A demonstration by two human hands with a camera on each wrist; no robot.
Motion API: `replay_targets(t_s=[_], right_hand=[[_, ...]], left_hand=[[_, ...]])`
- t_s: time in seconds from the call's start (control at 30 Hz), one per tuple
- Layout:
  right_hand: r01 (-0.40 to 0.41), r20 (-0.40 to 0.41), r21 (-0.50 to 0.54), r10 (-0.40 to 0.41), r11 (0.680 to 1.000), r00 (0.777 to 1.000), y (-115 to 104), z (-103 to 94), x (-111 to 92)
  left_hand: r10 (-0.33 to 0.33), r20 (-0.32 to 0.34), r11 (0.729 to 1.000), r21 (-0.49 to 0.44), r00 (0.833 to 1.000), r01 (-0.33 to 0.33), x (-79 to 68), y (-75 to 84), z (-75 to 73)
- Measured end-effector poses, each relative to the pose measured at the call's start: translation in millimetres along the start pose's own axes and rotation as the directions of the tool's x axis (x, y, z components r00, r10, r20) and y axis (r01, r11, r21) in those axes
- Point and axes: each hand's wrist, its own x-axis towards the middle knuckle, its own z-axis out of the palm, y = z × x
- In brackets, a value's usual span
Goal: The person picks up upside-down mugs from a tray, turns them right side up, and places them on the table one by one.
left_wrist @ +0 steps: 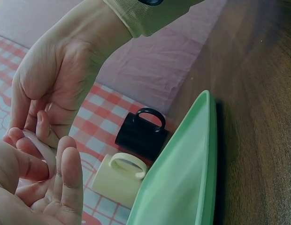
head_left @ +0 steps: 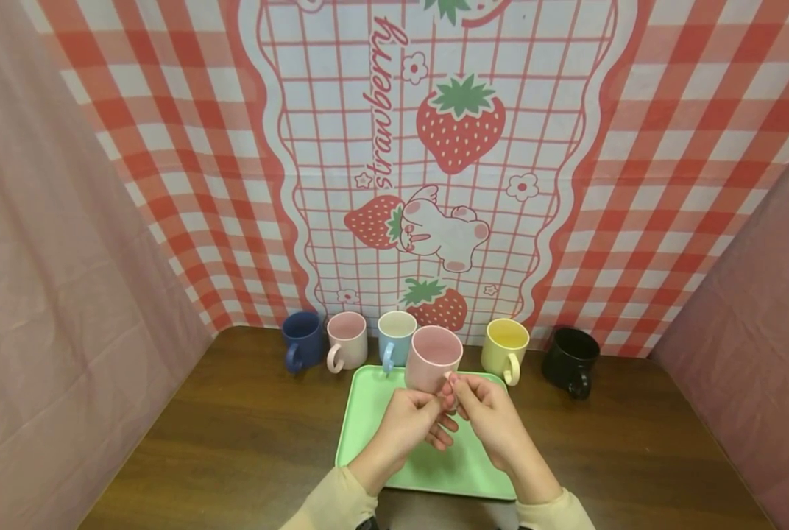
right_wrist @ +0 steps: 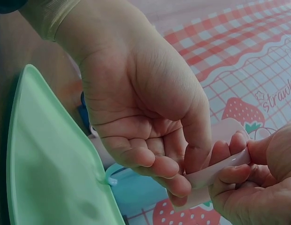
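A pink mug [head_left: 430, 368] is held above a light green tray [head_left: 361, 419], its mouth up and its handle toward the person. My left hand [head_left: 404, 416] has its thumb and a finger on the handle's lower part. From the right, my right hand [head_left: 490, 419] pinches the same handle [right_wrist: 218, 171] between thumb and curled fingers. In the right wrist view both hands meet at this handle, and the mug's body is mostly hidden behind fingers. Several of the left hand's other fingers [left_wrist: 71, 171] stretch out loosely.
Behind the tray's left side stand a navy mug [head_left: 303, 340], a pale pink mug [head_left: 348, 342] and a light blue mug [head_left: 396, 340]. To the right are a yellow mug [head_left: 504, 346] and a black mug [head_left: 570, 361]. A checked strawberry cloth [head_left: 461, 147] hangs behind the wooden table [head_left: 235, 442].
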Motion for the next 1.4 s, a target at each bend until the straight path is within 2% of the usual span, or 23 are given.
replay_targets(t_s=[0.3, 0.53, 0.7, 0.97, 1.17, 1.4], right_hand=[[0.006, -0.008, 0.007, -0.006, 1.000, 1.000, 1, 0.3, -1], [0.058, -0.050, 0.004, -0.058, 0.998, 0.997, -3, 2.3, -4], [0.065, -0.076, -0.001, -0.065, 0.998, 0.995, -5, 2.3, -5], [0.072, -0.102, -0.005, -0.072, 0.997, 0.992, -8, 0.5, -5], [0.069, -0.132, -0.010, -0.070, 0.998, 0.989, -12, -1.6, -3], [0.079, -0.148, -0.028, -0.083, 0.996, 0.986, -11, -7.1, -1]], left_hand=[[-0.003, 0.000, 1.000, 0.002, 1.000, 0.003, -0.6, -1.0, 0.4], [0.002, 0.001, 1.000, 0.008, 1.000, -0.002, -1.1, -0.1, -0.9], [0.003, 0.009, 1.000, 0.018, 1.000, -0.004, -1.7, -0.1, -4.4], [0.036, 0.003, 0.992, 0.119, 0.999, -0.036, -1.2, 0.5, -19.2], [0.075, 0.004, 0.968, 0.241, 0.997, -0.074, 0.9, 6.9, -38.8], [0.133, 0.029, 0.907, 0.400, 0.991, -0.133, -1.9, 16.2, -64.2]])
